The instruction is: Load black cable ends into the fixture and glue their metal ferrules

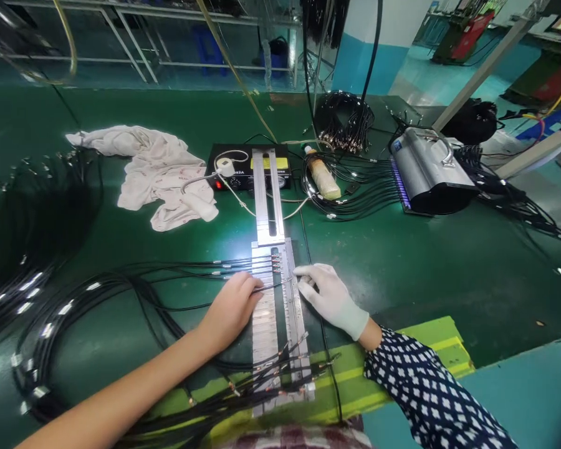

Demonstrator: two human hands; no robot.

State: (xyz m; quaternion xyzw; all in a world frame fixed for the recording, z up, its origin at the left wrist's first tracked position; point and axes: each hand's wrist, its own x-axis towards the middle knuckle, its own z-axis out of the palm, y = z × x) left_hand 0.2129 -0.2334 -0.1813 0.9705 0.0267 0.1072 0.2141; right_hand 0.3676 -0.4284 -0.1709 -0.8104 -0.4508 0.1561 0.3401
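My bare left hand [234, 305] has its fingers closed on a thin black cable [275, 285], which lies across the slotted metal fixture [265, 324]. My right hand [331, 296], in a white glove, is at the fixture's right edge. Its thumb and forefinger are pinched at the tip of that same cable; the exact contact is too small to make out. Just beyond my fingers, several black cables [206, 265] lie side by side with their metal ends in the fixture's slot. More loose cable ends [280, 368] rest over its near part.
Coiled black cables [70, 305] spread at left, beside a crumpled white cloth [154, 168]. Behind the fixture stands a black control box [215, 167] with a lit red switch. A bottle [323, 174], another cable coil [343, 118] and a silver machine [430, 165] with cables are at right.
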